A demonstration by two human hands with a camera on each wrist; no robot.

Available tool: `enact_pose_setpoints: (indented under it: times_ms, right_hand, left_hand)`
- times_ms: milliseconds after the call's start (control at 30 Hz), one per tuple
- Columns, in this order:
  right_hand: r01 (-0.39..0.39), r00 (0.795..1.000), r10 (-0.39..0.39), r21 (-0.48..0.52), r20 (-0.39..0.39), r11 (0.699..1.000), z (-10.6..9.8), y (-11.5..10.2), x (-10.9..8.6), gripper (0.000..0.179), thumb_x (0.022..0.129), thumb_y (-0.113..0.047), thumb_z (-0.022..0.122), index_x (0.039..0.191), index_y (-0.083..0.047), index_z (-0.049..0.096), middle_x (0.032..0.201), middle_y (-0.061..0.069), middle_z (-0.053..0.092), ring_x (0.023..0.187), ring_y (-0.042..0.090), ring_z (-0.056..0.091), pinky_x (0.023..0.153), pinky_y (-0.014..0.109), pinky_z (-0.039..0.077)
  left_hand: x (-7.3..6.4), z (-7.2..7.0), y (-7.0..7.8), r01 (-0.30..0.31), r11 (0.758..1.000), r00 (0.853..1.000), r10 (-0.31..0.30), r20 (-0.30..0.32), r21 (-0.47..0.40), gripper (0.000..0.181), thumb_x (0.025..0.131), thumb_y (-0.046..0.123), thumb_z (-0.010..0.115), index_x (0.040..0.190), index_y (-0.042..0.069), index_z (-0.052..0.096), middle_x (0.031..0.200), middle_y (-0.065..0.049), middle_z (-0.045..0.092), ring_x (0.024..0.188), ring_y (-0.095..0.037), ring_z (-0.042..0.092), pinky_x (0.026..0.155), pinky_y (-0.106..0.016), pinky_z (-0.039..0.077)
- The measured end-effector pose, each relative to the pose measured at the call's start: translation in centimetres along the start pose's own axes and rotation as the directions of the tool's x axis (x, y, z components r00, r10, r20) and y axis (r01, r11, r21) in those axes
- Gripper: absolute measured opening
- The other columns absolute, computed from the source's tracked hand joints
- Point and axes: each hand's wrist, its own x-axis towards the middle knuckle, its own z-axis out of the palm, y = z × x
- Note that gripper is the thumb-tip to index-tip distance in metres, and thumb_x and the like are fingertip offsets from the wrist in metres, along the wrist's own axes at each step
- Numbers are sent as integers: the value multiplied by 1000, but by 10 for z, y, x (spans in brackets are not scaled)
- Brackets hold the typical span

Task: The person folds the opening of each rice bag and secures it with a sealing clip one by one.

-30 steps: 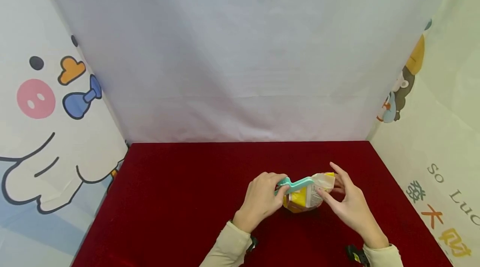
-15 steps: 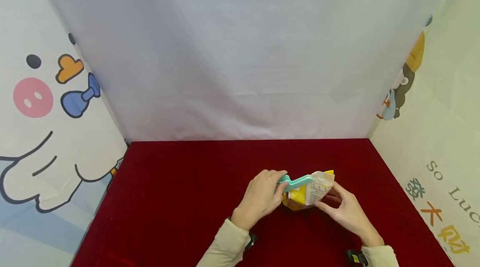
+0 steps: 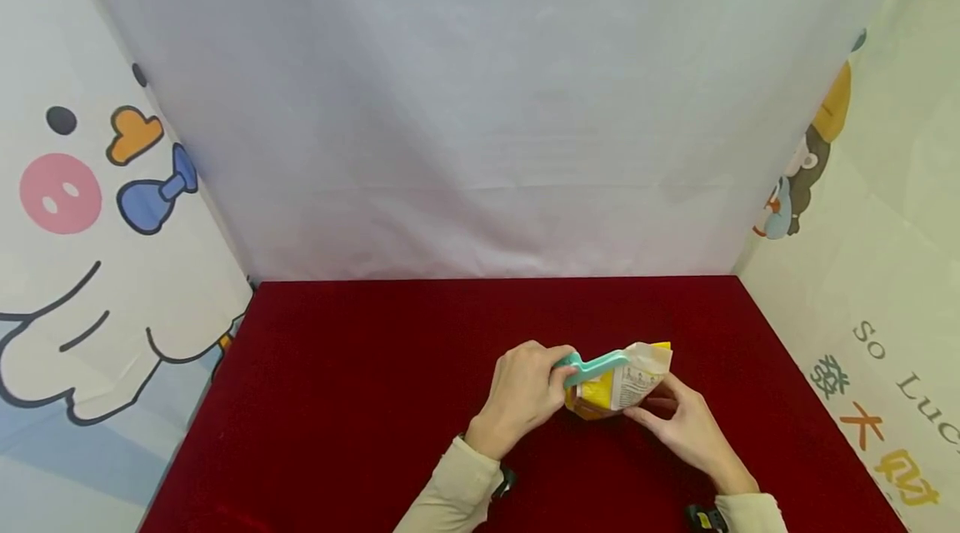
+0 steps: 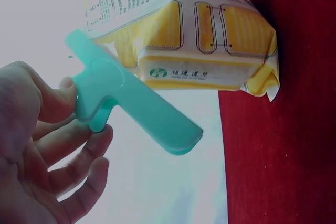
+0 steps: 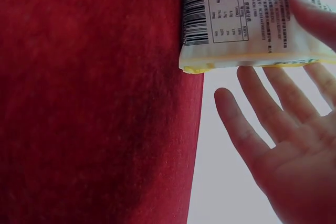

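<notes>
My left hand point(image 3: 521, 396) pinches a teal bag clip point(image 3: 600, 366) by its handle end, thumb on one side and fingers on the other. The clip's long arm reaches along the top edge of a yellow and white food packet point(image 3: 632, 383). In the left wrist view, the clip point(image 4: 136, 100) overlaps the near end of the packet point(image 4: 210, 27). My right hand point(image 3: 693, 425) holds the packet's right side low down. From the right wrist, its thumb lies on the printed face of the packet point(image 5: 226, 19), with the fingers along the lower edge.
A dark red cloth point(image 3: 375, 400) covers the table. White curtain point(image 3: 480, 100) closes off the back, and printed cartoon panels point(image 3: 67, 266) stand at the left and right sides.
My right hand has slid down from the packet's upper right to its lower right side, and its raised index finger has come down. The left hand keeps the clip in nearly the same place.
</notes>
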Motion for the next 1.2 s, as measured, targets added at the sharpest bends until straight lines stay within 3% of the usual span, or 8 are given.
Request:
enact_pose_setpoints:
  times_ms: [167,400,900,1200]
  right_hand:
    - [-1,1000,1,-4,-11,1000,2,1,1,55,88,-17,89,136,-9,64,120,10,76,103,1,69,87,37,64]
    - [-13,1000,13,4,-12,1000,5,2,1,52,89,-16,88,135,-8,64,121,12,76,102,1,69,85,32,63]
    - [-34,999,34,14,-3,999,2,1,0,52,91,-16,86,136,-6,63,123,15,75,105,29,76,85,40,65]
    - [-33,999,33,13,0,999,2,0,0,53,91,-18,86,138,-9,63,125,13,75,106,21,75,87,41,65]
  left_hand:
    - [1,1,2,-15,1000,997,15,-71,-6,11,97,28,78,105,24,84,81,6,78,62,-5,59,54,-14,44]
    - [4,0,7,-14,999,996,10,-89,-36,10,97,27,78,105,23,84,80,7,78,57,-1,51,51,-10,33]
    - [8,0,16,-18,999,995,14,-97,-34,9,99,27,77,102,21,83,75,5,76,54,0,46,50,-8,30]
    - [11,-2,19,-27,999,994,26,-102,-16,9,98,27,77,103,22,83,77,6,77,56,-1,54,51,-8,33]
